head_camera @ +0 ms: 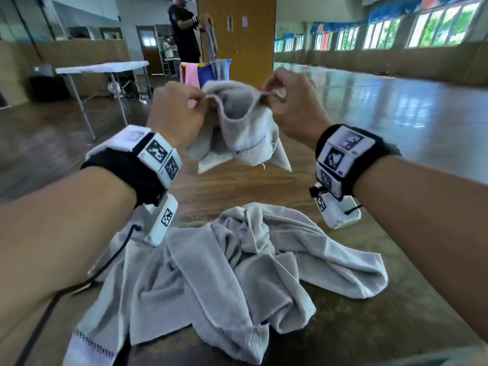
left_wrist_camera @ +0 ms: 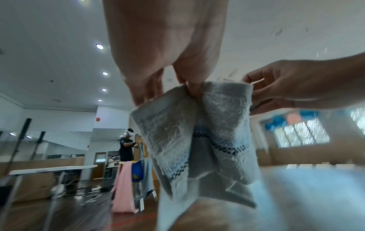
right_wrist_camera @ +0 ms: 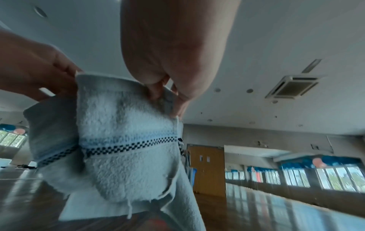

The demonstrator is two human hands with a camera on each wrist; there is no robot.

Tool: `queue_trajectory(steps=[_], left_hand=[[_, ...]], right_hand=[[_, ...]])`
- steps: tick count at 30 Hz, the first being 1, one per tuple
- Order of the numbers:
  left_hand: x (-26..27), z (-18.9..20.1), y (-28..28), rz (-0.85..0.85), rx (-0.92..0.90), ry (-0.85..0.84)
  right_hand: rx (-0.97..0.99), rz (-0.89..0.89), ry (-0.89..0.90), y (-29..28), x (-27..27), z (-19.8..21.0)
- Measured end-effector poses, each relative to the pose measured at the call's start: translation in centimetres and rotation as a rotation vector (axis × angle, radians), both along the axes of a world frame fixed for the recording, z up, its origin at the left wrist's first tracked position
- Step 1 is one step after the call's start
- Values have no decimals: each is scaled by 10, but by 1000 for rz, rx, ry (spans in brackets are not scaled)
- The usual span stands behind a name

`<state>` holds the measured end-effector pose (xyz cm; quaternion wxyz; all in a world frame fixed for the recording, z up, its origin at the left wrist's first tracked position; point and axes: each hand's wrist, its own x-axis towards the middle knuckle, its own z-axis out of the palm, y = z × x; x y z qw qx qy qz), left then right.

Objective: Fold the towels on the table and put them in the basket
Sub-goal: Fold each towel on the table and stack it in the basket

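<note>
Big hall, brown table [head_camera: 369, 326]. Left hand [head_camera: 175, 112] and right hand [head_camera: 291, 105] each pinching the top hem of a small grey towel [head_camera: 245, 133], raised over a crumpled pile [head_camera: 224, 265]. Opening step; next, probably spread corners apart. Bunched, checkered band showing.

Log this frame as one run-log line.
left hand: pinches small towel top edge | right hand: pinches same edge | towel: hanging in air, unfolded | towel pile: crumpled on table | basket: unseen
</note>
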<state>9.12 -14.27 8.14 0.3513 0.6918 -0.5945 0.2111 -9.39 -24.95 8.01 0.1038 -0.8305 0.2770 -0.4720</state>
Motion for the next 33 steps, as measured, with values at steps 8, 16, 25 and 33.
queue_trajectory(steps=[8, 16, 25, 33], left_hand=[[52, -101, 11, 181, 244, 60], [56, -134, 3, 331, 395, 270], [47, -119, 4, 91, 62, 355], [44, -126, 23, 173, 354, 258]], right_hand=[[206, -227, 266, -30, 5, -89], [369, -159, 243, -36, 11, -118], [436, -25, 101, -56, -6, -128], [457, -38, 293, -41, -52, -161]])
